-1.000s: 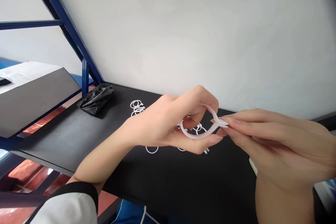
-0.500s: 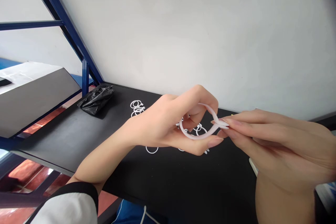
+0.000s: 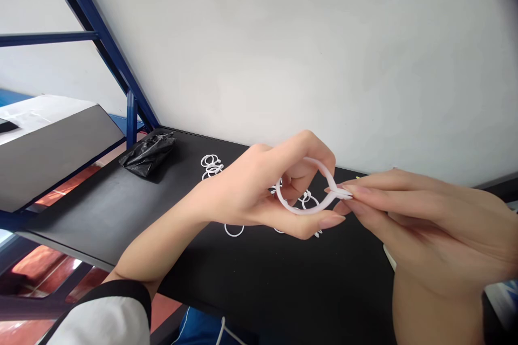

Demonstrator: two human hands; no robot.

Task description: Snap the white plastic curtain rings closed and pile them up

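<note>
Holds a white ring [image 3: 324,205] up above the black table [image 3: 267,280], with the opening toward the camera. Curls the thumb and forefinger of the left hand [image 3: 259,183] around the outside of the loop, touching it; pinches its flat ends [image 3: 343,193] together between thumb and fingers of the right hand [image 3: 421,221]. Looks light, thin and springy, probably smooth plastic, so perhaps apt to slip or spring apart; best gripped by those ends, with the loop cradled lightly. Shows no brand, label or writing that can be read. Has more white loops [image 3: 234,235] below on the table, partly behind the left hand; farther left, a crumpled black bag [image 3: 149,155], then a blue frame [image 3: 115,59] beside the pale wall [image 3: 243,64]
</note>
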